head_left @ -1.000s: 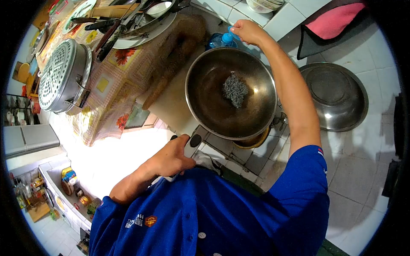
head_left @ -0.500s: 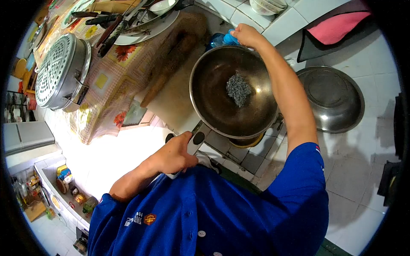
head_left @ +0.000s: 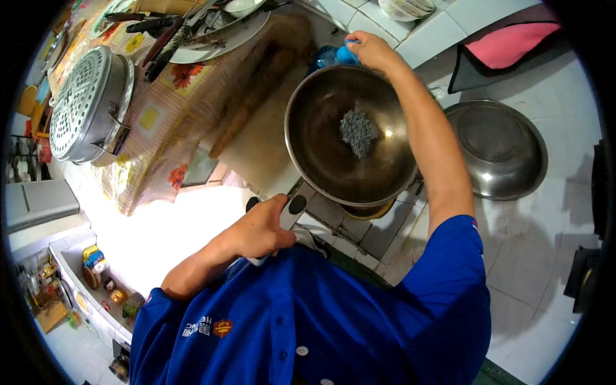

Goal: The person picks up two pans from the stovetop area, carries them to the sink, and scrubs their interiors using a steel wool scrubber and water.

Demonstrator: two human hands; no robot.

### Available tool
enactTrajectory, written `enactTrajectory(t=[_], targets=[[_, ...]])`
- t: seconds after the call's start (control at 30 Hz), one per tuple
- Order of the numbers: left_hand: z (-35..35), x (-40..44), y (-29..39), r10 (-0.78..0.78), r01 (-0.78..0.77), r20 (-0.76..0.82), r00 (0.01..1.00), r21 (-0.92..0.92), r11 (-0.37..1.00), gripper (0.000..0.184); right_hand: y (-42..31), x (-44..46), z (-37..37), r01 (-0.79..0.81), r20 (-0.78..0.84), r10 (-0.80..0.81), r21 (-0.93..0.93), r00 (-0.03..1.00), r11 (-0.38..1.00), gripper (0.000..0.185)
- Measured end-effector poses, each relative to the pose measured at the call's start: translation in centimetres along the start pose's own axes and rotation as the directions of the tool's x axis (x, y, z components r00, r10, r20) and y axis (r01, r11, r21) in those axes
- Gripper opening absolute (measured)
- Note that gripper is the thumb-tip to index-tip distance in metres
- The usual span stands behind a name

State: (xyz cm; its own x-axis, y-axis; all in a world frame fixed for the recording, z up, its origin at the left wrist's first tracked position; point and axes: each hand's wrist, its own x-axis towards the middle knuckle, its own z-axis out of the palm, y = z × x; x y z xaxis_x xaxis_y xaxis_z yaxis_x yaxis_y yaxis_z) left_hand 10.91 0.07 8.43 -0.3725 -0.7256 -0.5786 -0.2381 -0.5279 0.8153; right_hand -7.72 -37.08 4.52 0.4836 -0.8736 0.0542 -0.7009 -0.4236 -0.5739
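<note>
My left hand is closed around the wok's handle, a light grip with black oval inserts. The wide wok is tilted so that its dark, shiny inside faces me. A steel wool scourer lies inside it, near the middle. Beyond the wok's far rim, my right hand has its fingers closed on the blue top of a translucent blue bottle. The wok hides the bottle's lower part.
A metal lid or basin lies on the tiles at right. At left, a perforated steamer pot stands on a patterned tablecloth. Behind it are a plate and black-handled utensils. Stacked bowls sit at the top, near a pink cloth.
My right hand and the blue bottle top have shifted very slightly, with the top more tilted. The wok, scourer and left hand stay almost where they were.
</note>
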Motion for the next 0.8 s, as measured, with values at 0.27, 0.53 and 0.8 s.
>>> enactTrajectory(t=[0.27, 0.53, 0.8], targets=[[-0.2, 0.2, -0.5, 0.034, -0.035, 0.012, 0.999, 0.022, 0.999, 0.040, -0.2, 0.3, -0.9, -0.102, 0.097, 0.099, 0.027, 0.990, 0.994, 0.034], [0.0, -0.4, 0.8, -0.016, 0.016, -0.003, 1.000, 0.073, 0.997, 0.039, 0.9, 0.1, 1.3, -0.027, -0.037, 0.024, -0.057, 0.999, 0.998, 0.039], [0.3, 0.0, -0.5, 0.076, -0.075, -0.026, 0.997, 0.022, 0.997, 0.036, -0.6, -0.5, 0.0, 0.058, -0.075, -0.070, -0.161, 0.995, 0.985, 0.036]])
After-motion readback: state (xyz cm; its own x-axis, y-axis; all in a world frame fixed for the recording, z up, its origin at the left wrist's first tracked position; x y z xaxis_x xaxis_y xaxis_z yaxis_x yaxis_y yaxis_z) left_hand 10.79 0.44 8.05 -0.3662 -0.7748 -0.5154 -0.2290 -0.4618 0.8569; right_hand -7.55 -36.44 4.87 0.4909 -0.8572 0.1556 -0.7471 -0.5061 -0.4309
